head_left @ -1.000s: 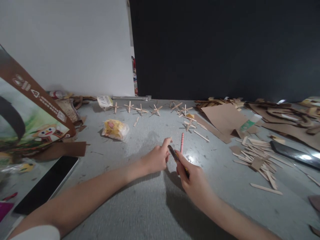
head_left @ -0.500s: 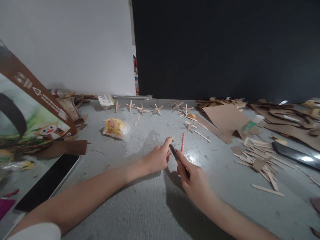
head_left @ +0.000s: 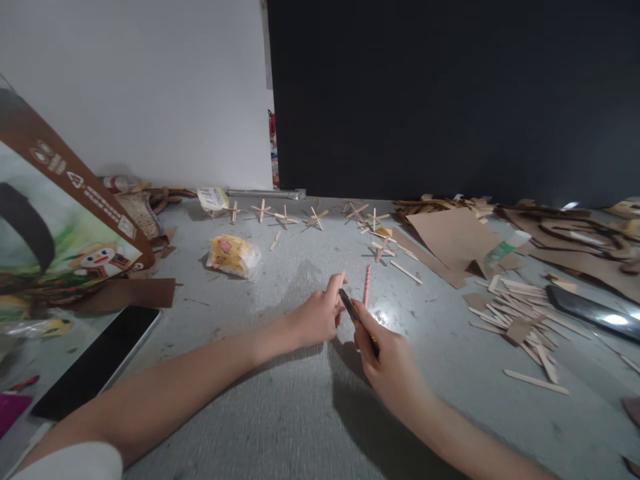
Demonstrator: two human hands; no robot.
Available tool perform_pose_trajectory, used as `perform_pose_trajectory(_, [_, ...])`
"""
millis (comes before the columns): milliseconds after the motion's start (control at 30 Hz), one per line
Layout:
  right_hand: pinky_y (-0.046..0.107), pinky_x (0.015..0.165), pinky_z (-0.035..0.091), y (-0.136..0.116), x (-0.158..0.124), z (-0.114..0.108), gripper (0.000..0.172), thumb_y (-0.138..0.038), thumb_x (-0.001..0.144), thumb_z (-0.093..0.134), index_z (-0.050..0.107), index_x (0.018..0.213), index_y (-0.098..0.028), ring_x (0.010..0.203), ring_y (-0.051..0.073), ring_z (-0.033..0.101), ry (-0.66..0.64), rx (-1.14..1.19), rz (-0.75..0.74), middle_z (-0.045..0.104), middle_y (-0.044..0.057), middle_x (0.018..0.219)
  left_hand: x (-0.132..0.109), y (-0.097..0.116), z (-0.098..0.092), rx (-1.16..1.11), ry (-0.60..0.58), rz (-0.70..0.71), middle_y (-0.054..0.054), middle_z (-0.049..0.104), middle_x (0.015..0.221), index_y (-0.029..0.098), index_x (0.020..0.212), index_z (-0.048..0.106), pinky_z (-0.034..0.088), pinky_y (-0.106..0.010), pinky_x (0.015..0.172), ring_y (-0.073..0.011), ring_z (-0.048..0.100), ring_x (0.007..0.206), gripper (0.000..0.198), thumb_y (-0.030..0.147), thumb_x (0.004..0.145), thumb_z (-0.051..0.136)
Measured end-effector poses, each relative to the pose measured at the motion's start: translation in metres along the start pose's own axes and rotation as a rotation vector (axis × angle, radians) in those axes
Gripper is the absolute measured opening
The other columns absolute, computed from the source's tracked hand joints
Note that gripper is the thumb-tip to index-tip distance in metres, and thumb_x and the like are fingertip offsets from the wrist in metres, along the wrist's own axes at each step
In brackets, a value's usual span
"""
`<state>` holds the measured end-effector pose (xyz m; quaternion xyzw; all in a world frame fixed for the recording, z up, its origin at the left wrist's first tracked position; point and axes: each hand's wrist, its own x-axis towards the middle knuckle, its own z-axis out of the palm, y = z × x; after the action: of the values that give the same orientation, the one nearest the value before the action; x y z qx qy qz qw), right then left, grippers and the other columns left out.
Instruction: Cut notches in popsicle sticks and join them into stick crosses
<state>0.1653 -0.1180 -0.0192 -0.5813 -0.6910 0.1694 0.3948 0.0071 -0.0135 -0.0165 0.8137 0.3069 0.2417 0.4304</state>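
My right hand (head_left: pixel 393 353) is wrapped round a dark cutter knife (head_left: pixel 358 317) with yellow marks, its tip pointing up and left. Close beside the tip, my left hand (head_left: pixel 320 313) is closed, pinching what looks like a small wooden stick (head_left: pixel 344 274), mostly hidden by the fingers. A pink striped stick (head_left: pixel 367 285) lies just beyond my right hand. Several crossed wooden-stick pieces stand farther back, among them one star shape (head_left: pixel 316 219) and another (head_left: pixel 383 249) nearer the hands.
To the right lie a pile of wooden sticks (head_left: pixel 530 320), brown cardboard (head_left: pixel 445 240), a glue stick (head_left: pixel 507 247) and a black object (head_left: pixel 593 312). On the left are a phone (head_left: pixel 97 363), a printed bag (head_left: pixel 65 220) and a yellow packet (head_left: pixel 233 256).
The camera view has shifted very slightly. Both hands keep nearly the same position and hold.
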Motion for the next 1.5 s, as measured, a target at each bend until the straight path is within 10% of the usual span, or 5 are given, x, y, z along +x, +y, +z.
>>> perform_pose_trajectory(867, [0.020, 0.051, 0.041, 0.010, 0.007, -0.004, 0.053, -0.033, 0.104, 0.041, 0.065, 0.146, -0.010, 0.049, 0.012, 0.050, -0.084, 0.049, 0.079, 0.063, 0.000, 0.063, 0.005, -0.005, -0.001, -0.003, 0.021, -0.053, 0.003, 0.060, 0.073, 0.015, 0.149, 0.036, 0.043, -0.029, 0.068, -0.0166, 0.058, 0.067, 0.050, 0.010, 0.099, 0.042])
perform_pose_trajectory(1100, [0.023, 0.056, 0.047, 0.008, 0.010, -0.007, 0.052, -0.032, 0.105, 0.039, 0.063, 0.147, -0.013, 0.055, 0.015, 0.061, -0.073, 0.012, -0.001, 0.072, 0.005, 0.074, 0.001, -0.012, 0.001, 0.031, 0.118, 0.037, 0.004, 0.064, 0.077, 0.024, 0.170, 0.012, 0.046, -0.028, 0.075, -0.0141, 0.059, 0.069, 0.081, 0.008, 0.098, 0.045])
perform_pose_trajectory(1500, [0.026, 0.061, 0.051, 0.008, 0.010, -0.006, 0.050, -0.030, 0.105, 0.039, 0.063, 0.147, -0.014, 0.064, 0.018, 0.069, -0.060, -0.004, -0.028, 0.078, 0.010, 0.084, 0.005, -0.003, -0.003, -0.030, 0.133, -0.006, 0.005, 0.062, 0.073, 0.027, 0.159, 0.045, 0.047, -0.024, 0.075, -0.0135, 0.064, 0.073, 0.069, 0.003, 0.094, 0.045])
